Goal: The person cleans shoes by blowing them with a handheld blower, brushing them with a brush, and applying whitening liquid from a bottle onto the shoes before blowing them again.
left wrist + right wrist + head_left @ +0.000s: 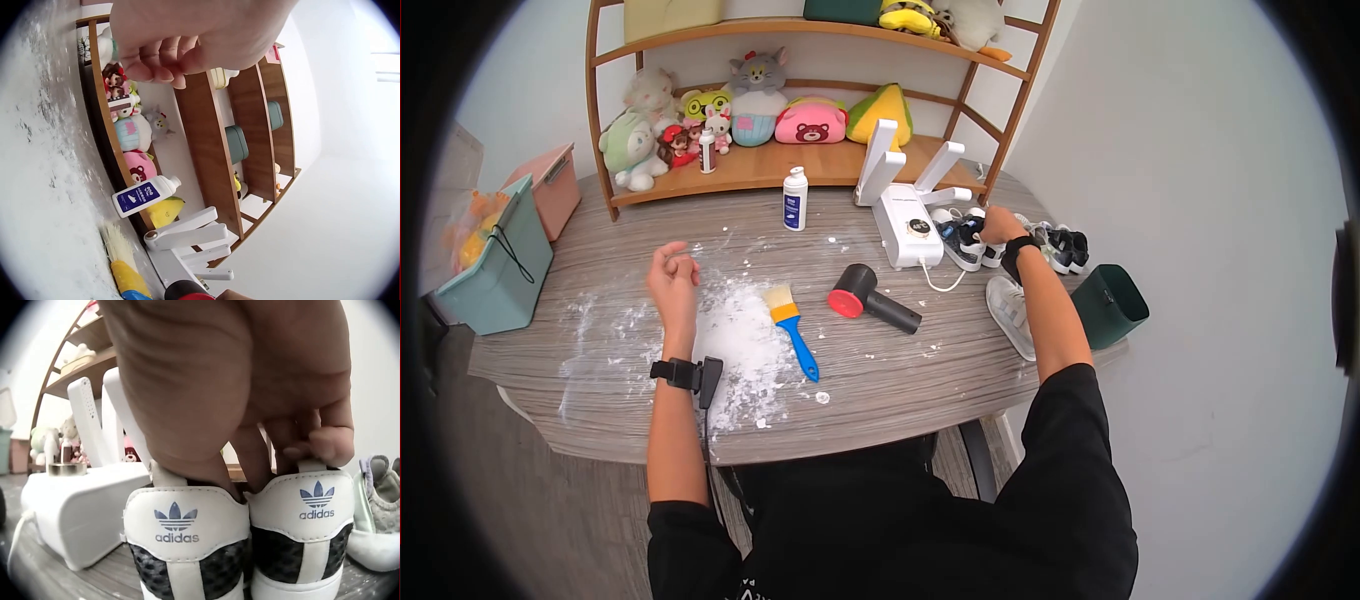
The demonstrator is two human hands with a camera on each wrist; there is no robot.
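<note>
My right hand [1002, 226] reaches to the back right of the table and grips a pair of black-and-white sneakers [176, 522] by their heels. In the right wrist view its thumb and fingers dip into the two collars, with the heels side by side. My left hand [672, 285] hangs over the white powder [740, 345] at the table's left, fingers loosely curled around nothing. Near that powder lies a brush [796, 335] with a blue handle and pale bristles. A black hammer-shaped device [880, 305] with a red end lies mid-table.
Left of the sneakers stands a white device [905, 235] with several upright arms and a cord. A grey-white shoe [1012, 312], more small shoes [1062, 248] and a dark green bin [1110, 305] stand right. A white bottle [795, 205] stands before the toy shelf [760, 178].
</note>
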